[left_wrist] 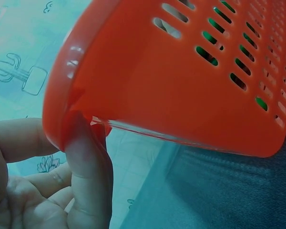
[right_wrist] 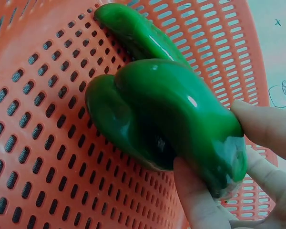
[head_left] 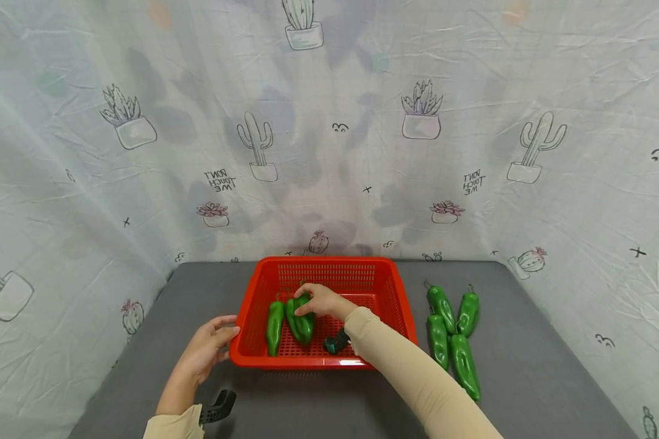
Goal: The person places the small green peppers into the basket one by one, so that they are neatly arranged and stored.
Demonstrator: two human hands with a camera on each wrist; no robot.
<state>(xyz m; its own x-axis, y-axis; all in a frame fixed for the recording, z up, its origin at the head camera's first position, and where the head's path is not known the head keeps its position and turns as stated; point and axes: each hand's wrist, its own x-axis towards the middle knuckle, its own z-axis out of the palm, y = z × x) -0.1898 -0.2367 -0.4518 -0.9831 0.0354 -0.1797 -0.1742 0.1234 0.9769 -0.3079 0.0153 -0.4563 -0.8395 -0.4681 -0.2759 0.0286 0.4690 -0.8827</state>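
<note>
A red plastic basket (head_left: pixel 329 362) with slotted walls stands on the grey table. My left hand (head_left: pixel 205 347) pinches its left rim near the front corner; the left wrist view shows thumb and finger on either side of the rim (left_wrist: pixel 62 95). Inside the basket, my right hand (head_left: pixel 321 302) grips a shiny green pepper (right_wrist: pixel 181 100) by its stem end, thumb and fingers on opposite sides. A second green pepper (right_wrist: pixel 107 107) lies against it, partly hidden behind it. Another pepper (head_left: pixel 274 328) lies close by on the basket's left side.
Several more green peppers (head_left: pixel 464 366) lie in a group on the table to the right of the basket. Each wrist wears a dark camera strap (head_left: pixel 218 407). A patterned cloth (head_left: pixel 329 152) hangs behind and beside the grey table (head_left: pixel 527 366).
</note>
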